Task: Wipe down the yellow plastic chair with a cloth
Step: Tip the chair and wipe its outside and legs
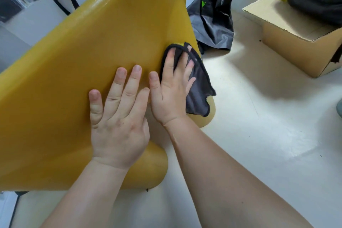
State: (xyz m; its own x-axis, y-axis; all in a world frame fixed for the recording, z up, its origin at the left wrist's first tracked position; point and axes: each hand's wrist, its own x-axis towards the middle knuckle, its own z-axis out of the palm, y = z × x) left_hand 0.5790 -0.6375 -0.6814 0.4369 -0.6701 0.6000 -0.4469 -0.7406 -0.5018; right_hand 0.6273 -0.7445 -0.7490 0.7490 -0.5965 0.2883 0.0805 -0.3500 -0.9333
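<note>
1. While my left hand lies flat and spread on the chair, my right hand presses the cloth with straight fingers against the chair's right edge.
2. The chair's broad face slants from lower left up toward the top.
3. Most of that face lies up and left of the cloth, so I judge the right hand sweeps that way; the left sits just beside it, in the path.
</note>
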